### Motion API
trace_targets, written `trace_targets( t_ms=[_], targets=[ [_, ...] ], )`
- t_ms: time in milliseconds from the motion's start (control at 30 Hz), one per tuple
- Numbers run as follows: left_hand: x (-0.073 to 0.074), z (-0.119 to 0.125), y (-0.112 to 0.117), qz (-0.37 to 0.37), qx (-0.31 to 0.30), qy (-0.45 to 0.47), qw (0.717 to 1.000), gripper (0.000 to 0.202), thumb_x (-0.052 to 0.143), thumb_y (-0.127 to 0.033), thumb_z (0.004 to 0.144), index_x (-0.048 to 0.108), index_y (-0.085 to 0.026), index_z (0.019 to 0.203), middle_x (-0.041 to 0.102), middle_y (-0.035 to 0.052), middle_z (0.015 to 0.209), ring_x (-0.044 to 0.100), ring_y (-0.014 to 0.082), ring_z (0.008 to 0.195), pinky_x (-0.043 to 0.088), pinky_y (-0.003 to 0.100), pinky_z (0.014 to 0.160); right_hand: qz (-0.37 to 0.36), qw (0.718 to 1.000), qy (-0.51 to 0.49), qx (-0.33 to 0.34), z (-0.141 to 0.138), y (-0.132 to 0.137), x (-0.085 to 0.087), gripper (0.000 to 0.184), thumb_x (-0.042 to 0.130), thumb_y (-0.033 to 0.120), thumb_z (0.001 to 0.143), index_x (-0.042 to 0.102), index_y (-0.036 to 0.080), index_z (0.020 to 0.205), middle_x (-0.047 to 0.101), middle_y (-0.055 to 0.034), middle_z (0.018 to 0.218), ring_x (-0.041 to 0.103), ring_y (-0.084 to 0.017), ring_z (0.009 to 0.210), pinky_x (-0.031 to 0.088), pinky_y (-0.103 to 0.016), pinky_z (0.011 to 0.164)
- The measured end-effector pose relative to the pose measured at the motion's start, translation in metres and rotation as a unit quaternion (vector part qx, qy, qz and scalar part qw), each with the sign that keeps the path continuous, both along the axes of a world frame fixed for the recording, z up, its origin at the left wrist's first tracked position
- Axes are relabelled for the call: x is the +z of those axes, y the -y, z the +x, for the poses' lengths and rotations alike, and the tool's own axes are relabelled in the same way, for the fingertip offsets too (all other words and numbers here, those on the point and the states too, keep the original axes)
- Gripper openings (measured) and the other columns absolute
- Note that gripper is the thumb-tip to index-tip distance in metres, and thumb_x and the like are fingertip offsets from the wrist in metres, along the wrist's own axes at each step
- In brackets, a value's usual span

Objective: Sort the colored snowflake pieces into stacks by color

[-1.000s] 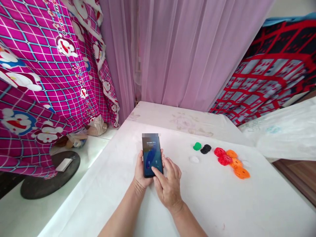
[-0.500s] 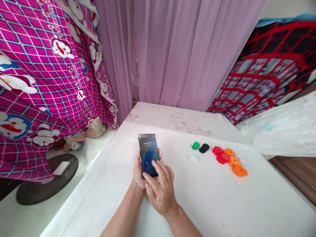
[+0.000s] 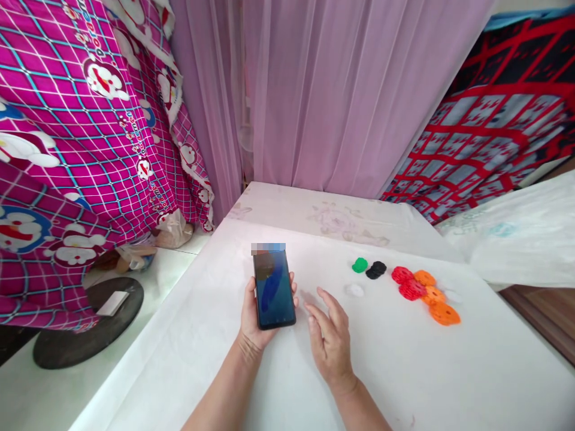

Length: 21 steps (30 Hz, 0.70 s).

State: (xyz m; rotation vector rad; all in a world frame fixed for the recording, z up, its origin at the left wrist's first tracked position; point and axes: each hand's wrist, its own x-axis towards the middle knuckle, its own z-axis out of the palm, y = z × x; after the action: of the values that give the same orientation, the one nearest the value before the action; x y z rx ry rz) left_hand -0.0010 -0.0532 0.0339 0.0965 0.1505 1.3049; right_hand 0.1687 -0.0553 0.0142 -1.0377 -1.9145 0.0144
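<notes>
My left hand [image 3: 252,317] is wrapped round a dark smartphone [image 3: 274,290], held upright above the white-covered table with its screen towards me. The fingertips show at the phone's right edge and the thumb lies along its left. A dark blue picture fills the lit screen, and the top of the phone is blurred out. To the right of the phone is my right hand [image 3: 331,338], apart from it. Its fingers are spread and bent a little, with nothing in them.
On the white table cover [image 3: 381,371] lie a green yarn piece [image 3: 360,265], a black one [image 3: 376,270], red ones [image 3: 408,283], orange ones [image 3: 444,313] and a white one [image 3: 354,290]. Purple curtains [image 3: 350,96] hang behind. A dark round stool [image 3: 85,341] stands at left.
My right hand has left the phone screen and moved right. The text and icons on the screen are gone. My left hand still holds the phone.
</notes>
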Motion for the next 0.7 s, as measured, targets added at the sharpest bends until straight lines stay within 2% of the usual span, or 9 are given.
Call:
trace_targets(
  t_ms=[133,267,500,600,700],
  targets=[
    [0.001,0.002,0.0,-0.011,0.008,-0.003,1.0,0.061,0.039,-0.057,0.088,0.052,-0.013,0.128,0.061,0.0134,0.124,0.06,0.0251,0.104,0.045,0.04,0.089,-0.013,1.0,-0.004,0.006,-0.001,0.002,-0.002,0.027,0.044,0.022,0.091,0.064,0.021,0.108,0.052,-0.0111,0.131,0.049,-0.026,0.12,0.045,-0.044,0.095],
    [0.003,0.002,-0.001,-0.019,0.014,-0.015,1.0,0.062,0.038,-0.057,0.089,0.05,-0.012,0.131,0.058,0.0162,0.128,0.06,0.026,0.104,0.044,0.041,0.09,-0.008,1.0,-0.005,0.019,-0.004,0.008,0.002,0.026,0.046,0.021,0.09,0.061,0.022,0.111,0.052,-0.0111,0.13,0.05,-0.025,0.12,0.045,-0.043,0.094],
    [0.001,0.0,0.0,0.015,0.007,-0.011,1.0,0.063,0.035,-0.056,0.09,0.047,-0.013,0.135,0.059,0.015,0.128,0.059,0.0267,0.109,0.042,0.044,0.094,-0.009,0.998,-0.028,0.062,-0.006,-0.004,0.016,0.009,0.052,0.019,0.086,0.059,0.022,0.091,0.054,-0.009,0.129,0.05,-0.024,0.12,0.042,-0.044,0.098],
    [0.002,0.0,0.0,0.022,0.006,-0.016,1.0,0.06,0.033,-0.055,0.091,0.049,-0.015,0.133,0.06,0.0142,0.127,0.06,0.0267,0.109,0.039,0.047,0.098,-0.07,0.991,-0.105,0.053,-0.011,-0.012,0.02,0.009,0.049,0.021,0.087,0.057,0.022,0.092,0.055,-0.0111,0.126,0.05,-0.025,0.12,0.042,-0.045,0.098],
    [0.002,0.0,0.0,0.016,-0.002,-0.028,0.999,0.061,0.033,-0.055,0.091,0.052,-0.012,0.131,0.061,0.0155,0.126,0.059,0.0286,0.112,0.037,0.048,0.101,-0.185,0.959,-0.194,0.092,-0.024,-0.013,0.019,0.029,0.051,0.024,0.085,0.052,0.021,0.114,0.053,-0.0132,0.13,0.051,-0.024,0.12,0.046,-0.043,0.096]
  ],
)
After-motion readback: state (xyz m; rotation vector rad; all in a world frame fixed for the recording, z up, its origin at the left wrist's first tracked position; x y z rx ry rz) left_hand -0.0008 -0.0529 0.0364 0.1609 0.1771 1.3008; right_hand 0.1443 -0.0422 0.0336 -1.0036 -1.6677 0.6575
